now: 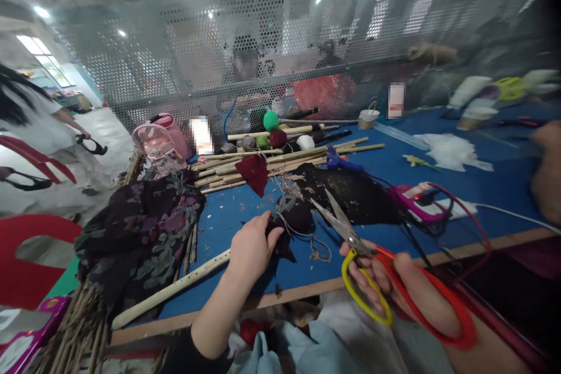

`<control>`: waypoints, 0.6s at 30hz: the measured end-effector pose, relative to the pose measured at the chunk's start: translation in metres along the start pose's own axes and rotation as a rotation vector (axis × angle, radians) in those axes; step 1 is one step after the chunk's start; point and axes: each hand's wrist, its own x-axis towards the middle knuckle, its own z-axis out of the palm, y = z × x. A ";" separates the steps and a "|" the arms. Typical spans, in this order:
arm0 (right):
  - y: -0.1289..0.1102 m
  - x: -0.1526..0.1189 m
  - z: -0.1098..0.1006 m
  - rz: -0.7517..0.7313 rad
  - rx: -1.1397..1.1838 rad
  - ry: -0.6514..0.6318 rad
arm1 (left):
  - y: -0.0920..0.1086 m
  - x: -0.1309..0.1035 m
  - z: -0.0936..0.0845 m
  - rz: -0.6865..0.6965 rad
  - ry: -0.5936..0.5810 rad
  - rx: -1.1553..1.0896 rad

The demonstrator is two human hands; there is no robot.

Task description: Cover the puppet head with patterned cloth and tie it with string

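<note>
My left hand (252,242) pinches the gathered neck of a dark cloth bundle (300,214) just above the blue tabletop. Grey string is wound round the bundle, and a loose end (321,250) trails to its right. Beneath that hand, a pale bamboo stick with small holes (175,287) slants toward the table's front edge. In my right hand (372,269) is a pair of scissors (346,226) with one yellow and one red handle. Their blades are parted and point toward the bundle without touching it.
Behind the bundle lie bamboo sticks (228,175), a maroon cloth piece (254,174), cloth-covered balls (277,138) and a blue glue gun (344,162). Patterned dark fabric (144,239) is heaped left. A purple power strip (414,204) with cables sits right. A person (56,123) stands at far left.
</note>
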 end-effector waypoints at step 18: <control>-0.085 0.079 0.031 -0.616 -0.953 0.318 | 0.025 -0.021 -0.088 -0.110 0.213 -0.796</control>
